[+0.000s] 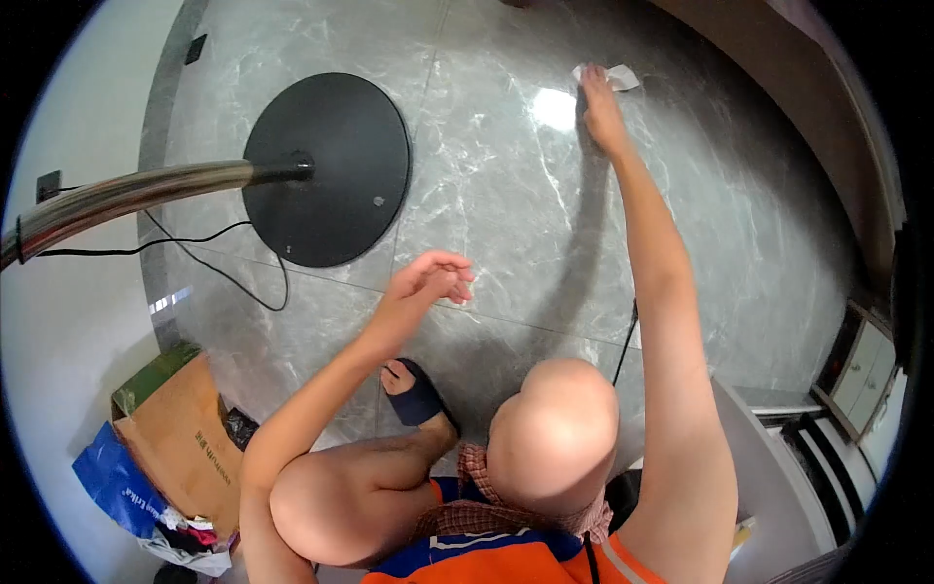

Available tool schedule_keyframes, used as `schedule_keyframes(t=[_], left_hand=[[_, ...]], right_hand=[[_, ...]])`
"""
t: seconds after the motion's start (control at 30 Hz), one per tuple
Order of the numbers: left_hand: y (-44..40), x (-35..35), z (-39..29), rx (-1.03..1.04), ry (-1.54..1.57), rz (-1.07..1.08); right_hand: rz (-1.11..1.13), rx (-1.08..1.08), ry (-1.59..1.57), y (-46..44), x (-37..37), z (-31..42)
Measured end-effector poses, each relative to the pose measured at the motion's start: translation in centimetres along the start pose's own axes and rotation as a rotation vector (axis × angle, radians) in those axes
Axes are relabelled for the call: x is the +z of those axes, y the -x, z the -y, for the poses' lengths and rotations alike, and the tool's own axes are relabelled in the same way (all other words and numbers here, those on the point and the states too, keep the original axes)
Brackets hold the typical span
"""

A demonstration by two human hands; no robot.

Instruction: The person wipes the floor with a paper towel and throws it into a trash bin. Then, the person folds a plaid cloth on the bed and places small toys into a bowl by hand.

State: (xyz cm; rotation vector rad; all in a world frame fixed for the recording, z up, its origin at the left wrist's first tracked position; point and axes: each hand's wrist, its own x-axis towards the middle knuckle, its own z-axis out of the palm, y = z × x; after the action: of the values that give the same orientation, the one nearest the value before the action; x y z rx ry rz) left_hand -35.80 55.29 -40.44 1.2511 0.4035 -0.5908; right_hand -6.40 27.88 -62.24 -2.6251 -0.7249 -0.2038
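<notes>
Evidently the right hand [600, 109] stretches far out because the tissue [622, 78] lies there on the floor [506, 204], its grip unclear, while the empty left hand [424, 280] hangs loosely curled, perhaps for balance.

The right arm [671, 292] stretches far forward, right hand [602, 109] extended; the left arm [316, 394] bends, left hand [420, 284] raised, fingers [453, 261] loosely curled.

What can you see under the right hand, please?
Under the right hand is a white tissue, showing on both sides of the fingers, on the gray floor; the part beneath the fingers is hidden.
</notes>
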Motion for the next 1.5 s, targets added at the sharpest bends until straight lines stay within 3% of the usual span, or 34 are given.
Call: schedule_keyframes(t=[0.1,0.2,0.23,0.3,0.33,0.37,0.4,0.47,0.5,0.57,0.63,0.67,0.73,0.77,0.8,0.87,1.0,1.07,1.17,1.2,1.27,1.33,1.4,1.43,1.47,1.5], left_hand=[[-1.2,0.4,-1.6,0.009,0.015,0.004],[-3.7,-0.4,-2.4,0.029,0.026,0.017],[-4.9,-0.5,-2.5,0.067,0.015,0.032],[-7.2,-0.3,-2.9,0.056,0.052,0.009],[-8.1,-0.3,-3.1,0.045,0.078,-0.027],[-9.2,-0.2,-3.0,0.047,0.117,-0.053],[-10.1,-0.2,-2.9,0.053,0.119,-0.050],[-11.8,-0.2,-2.7,0.041,0.023,-0.067],[-12.5,-0.1,-2.6,0.067,-0.053,-0.093],[-14.5,-0.6,-1.1,0.109,-0.199,-0.098],[-16.3,-1.1,0.7,0.270,-0.554,-0.167],[-17.2,-1.6,1.8,0.273,-0.548,-0.171],[-18.3,-1.7,2.4,0.678,-1.165,-0.179],[-18.8,-1.7,2.8,0.560,-1.228,-0.080],[-18.9,-1.5,3.6,0.566,-1.219,-0.079],[-19.6,-1.3,5.4,0.690,-1.240,-0.171],[-18.1,-1.2,4.6,0.791,-1.360,-0.156],[-17.6,-1.6,4.1,0.827,-1.371,-0.083],[-18.3,-1.5,3.9,0.719,-1.296,-0.145],[-18.5,-1.2,3.7,0.721,-1.289,-0.142],[-18.4,-1.3,2.9,0.778,-1.325,-0.197],[-18.0,-1.6,1.8,0.778,-1.304,-0.226],[-17.9,-2.3,1.1,0.784,-1.288,-0.256],[-17.8,-2.7,1.0,0.754,-1.264,-0.290],[-17.8,-3.1,0.9,0.727,-1.240,-0.325],[-17.8,-3.4,0.8,0.731,-1.244,-0.326]], right_hand=[[-0.028,0.085,0.056,-3.5,2.3,0.8],[-0.106,0.006,-0.234,-2.8,5.2,2.4],[0.034,0.047,-0.306,-2.0,5.6,4.7],[0.056,-0.150,-0.398,0.7,6.6,10.0],[0.184,-0.147,-0.534,2.4,6.6,13.1],[0.313,-0.126,-0.665,4.0,6.4,16.3],[0.557,0.077,-0.945,5.7,1.3,20.0],[0.676,-0.163,-0.645,9.0,1.9,23.0],[0.680,-0.164,-0.645,9.9,2.2,22.9],[0.457,-0.434,-0.414,11.5,2.1,21.5],[0.362,-0.524,-0.274,10.7,1.4,18.2],[0.258,-0.604,-0.135,10.1,1.1,16.9],[0.316,-0.622,-0.054,9.3,0.5,15.7],[0.377,-0.629,0.027,9.1,0.1,15.0],[0.383,-0.630,0.036,8.8,0.0,14.1],[0.194,-0.367,0.169,6.7,0.7,11.7],[0.110,0.198,0.191,1.2,-2.1,3.5],[0.038,-0.027,0.290,-0.8,-1.3,-0.8],[0.028,0.067,0.228,-2.6,0.0,-0.8],[0.032,0.067,0.236,-2.3,0.5,-0.4],[-0.067,-0.127,0.134,-1.7,2.6,2.0],[0.050,-0.220,0.098,0.5,2.2,8.0],[0.283,-0.203,-0.214,4.1,2.2,13.5],[0.180,-0.355,-0.126,7.1,4.5,15.9],[0.699,-0.233,-0.169,8.1,0.3,19.5],[0.436,-0.533,-0.058,12.3,3.3,20.2]])
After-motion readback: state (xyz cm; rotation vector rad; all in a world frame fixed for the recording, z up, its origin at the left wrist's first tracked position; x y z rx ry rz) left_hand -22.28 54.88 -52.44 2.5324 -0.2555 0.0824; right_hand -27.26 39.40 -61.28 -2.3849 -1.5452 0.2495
